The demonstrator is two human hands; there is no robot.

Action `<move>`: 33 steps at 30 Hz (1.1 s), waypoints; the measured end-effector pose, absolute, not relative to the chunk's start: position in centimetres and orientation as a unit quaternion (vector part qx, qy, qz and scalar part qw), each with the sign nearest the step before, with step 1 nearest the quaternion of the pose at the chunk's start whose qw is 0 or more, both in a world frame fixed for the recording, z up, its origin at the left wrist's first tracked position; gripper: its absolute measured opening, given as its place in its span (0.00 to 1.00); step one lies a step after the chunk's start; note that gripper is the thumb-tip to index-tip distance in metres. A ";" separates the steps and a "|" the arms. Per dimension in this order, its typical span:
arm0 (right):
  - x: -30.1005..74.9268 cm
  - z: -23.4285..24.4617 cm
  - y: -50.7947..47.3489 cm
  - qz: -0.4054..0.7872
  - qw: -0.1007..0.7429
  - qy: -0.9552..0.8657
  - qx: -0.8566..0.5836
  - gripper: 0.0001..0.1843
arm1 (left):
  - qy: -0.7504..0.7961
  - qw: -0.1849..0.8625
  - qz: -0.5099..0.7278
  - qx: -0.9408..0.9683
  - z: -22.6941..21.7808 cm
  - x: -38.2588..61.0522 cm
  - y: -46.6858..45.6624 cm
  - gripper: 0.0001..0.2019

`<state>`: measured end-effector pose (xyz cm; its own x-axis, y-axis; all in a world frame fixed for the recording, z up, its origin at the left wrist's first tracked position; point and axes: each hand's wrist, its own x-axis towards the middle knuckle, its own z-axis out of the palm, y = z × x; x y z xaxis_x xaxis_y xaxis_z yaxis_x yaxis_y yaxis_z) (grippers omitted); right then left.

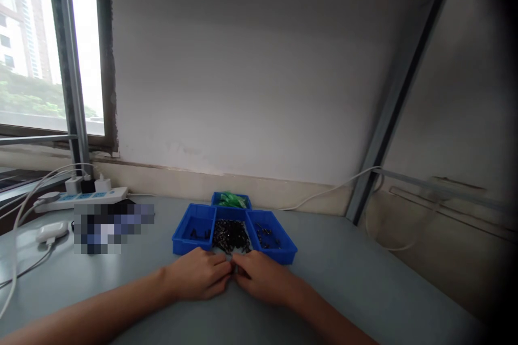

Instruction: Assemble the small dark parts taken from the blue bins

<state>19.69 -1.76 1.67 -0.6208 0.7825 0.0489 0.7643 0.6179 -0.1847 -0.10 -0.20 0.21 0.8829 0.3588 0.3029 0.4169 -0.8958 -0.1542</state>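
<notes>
My left hand [201,274] and my right hand [261,276] meet fingertip to fingertip over the grey table, in front of the blue trays. Both have their fingers curled and pinched together; whatever lies between them is too small or hidden to make out. Just beyond the fingertips lies a heap of small black parts [231,234]. To its left, a blue tray [180,240] holds a few dark pieces [198,235]. Another blue tray [283,254], on the right, has several small dark pieces [267,238] scattered in it.
Behind the heap stands a smaller blue tray [214,198] with a green plastic bag [231,199]. At the left are a white power strip [87,198] with plugs and cables, a white charger [52,232] and a blurred item [109,226]. A wall and metal posts bound the table [364,280].
</notes>
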 end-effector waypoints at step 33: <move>19.6 3.1 -2.0 0.068 0.057 -0.891 -0.445 0.10 | -0.311 0.120 -0.075 -0.940 0.2 -0.1 0.0 0.07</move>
